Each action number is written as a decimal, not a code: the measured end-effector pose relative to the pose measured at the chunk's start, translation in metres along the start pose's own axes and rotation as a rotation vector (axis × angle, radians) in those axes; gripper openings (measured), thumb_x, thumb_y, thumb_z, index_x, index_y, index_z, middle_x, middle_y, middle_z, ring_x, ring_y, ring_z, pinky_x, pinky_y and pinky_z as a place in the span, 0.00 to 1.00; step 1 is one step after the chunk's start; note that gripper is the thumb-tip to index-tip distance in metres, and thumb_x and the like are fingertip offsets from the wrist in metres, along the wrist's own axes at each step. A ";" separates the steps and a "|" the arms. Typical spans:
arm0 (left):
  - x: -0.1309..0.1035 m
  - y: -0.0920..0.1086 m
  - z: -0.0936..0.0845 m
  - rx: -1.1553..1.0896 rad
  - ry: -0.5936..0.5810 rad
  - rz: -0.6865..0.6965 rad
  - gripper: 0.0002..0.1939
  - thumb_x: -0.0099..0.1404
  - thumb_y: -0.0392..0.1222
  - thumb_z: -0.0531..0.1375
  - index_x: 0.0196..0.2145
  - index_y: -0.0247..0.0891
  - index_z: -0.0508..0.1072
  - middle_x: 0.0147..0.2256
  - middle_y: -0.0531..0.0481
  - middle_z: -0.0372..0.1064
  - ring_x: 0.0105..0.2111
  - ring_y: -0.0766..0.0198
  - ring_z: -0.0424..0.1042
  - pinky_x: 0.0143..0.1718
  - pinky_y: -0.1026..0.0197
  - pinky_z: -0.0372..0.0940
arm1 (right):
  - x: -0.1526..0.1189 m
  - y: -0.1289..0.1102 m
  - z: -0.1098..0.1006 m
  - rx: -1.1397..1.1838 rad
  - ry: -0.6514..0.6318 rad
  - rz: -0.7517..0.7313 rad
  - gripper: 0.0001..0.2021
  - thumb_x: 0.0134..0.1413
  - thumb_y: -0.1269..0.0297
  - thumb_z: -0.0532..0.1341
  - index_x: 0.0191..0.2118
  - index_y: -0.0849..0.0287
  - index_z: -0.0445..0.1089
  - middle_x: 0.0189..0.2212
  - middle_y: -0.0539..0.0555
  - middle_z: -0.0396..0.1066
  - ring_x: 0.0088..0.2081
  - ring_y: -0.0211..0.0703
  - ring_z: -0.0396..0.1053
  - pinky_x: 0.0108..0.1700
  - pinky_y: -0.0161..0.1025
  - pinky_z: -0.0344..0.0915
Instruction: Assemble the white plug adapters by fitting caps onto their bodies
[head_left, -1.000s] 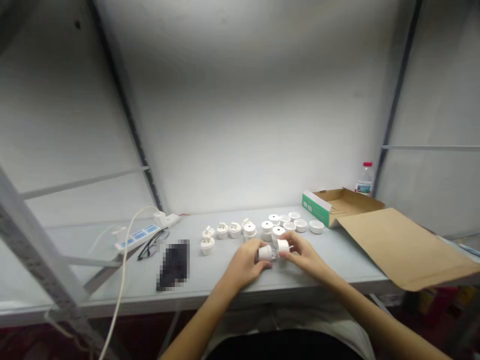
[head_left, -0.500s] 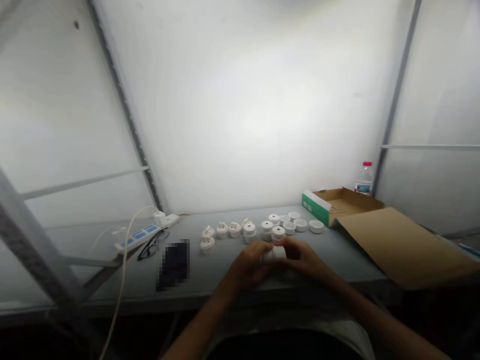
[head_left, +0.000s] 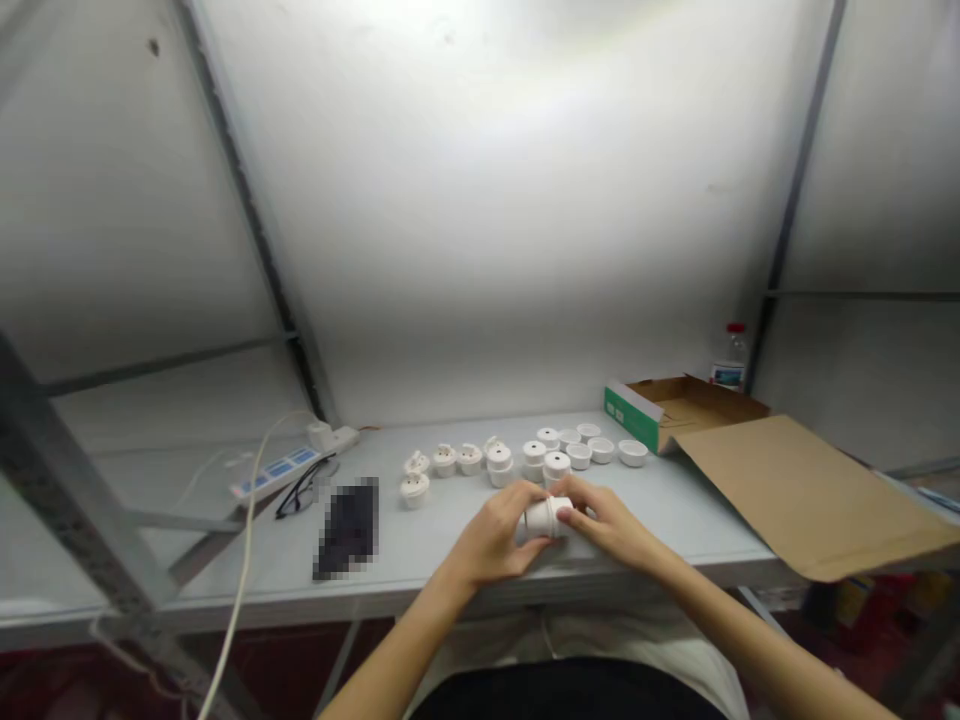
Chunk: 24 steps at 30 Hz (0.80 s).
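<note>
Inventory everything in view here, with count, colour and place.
held piece: one, white, between both hands
tabbed pieces: five, white, table centre-left
domed pieces: four, white, table centre
open cups: about five, white, right of the domed pieces
power strip: one, white and blue, table left
cable: one, whitish, left
glasses: one pair, dark, beside the strip
pixelated item: one, dark, front left
box: one, green and brown, right
cardboard panel: one, brown, before the box
bottle: one, clear, red-capped, behind the box
table: one, pale grey, beneath
left hand: one, bare, centre
right hand: one, bare, centre
</note>
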<state>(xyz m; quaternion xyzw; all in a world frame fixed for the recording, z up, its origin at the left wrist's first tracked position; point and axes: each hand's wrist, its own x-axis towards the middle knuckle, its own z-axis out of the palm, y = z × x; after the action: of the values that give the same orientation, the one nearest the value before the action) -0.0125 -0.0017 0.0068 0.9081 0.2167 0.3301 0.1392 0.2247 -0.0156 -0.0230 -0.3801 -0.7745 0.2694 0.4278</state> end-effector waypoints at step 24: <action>0.000 -0.004 0.002 0.019 0.024 0.024 0.19 0.67 0.38 0.66 0.53 0.42 0.68 0.48 0.45 0.72 0.48 0.53 0.74 0.50 0.53 0.70 | 0.001 -0.001 -0.002 0.063 0.010 0.016 0.22 0.66 0.41 0.62 0.39 0.57 0.74 0.29 0.52 0.73 0.31 0.44 0.67 0.33 0.39 0.60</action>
<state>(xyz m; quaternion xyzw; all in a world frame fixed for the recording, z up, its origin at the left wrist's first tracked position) -0.0128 0.0015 0.0036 0.9079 0.2105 0.3408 0.1241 0.2254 -0.0157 -0.0211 -0.3740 -0.7605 0.2951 0.4412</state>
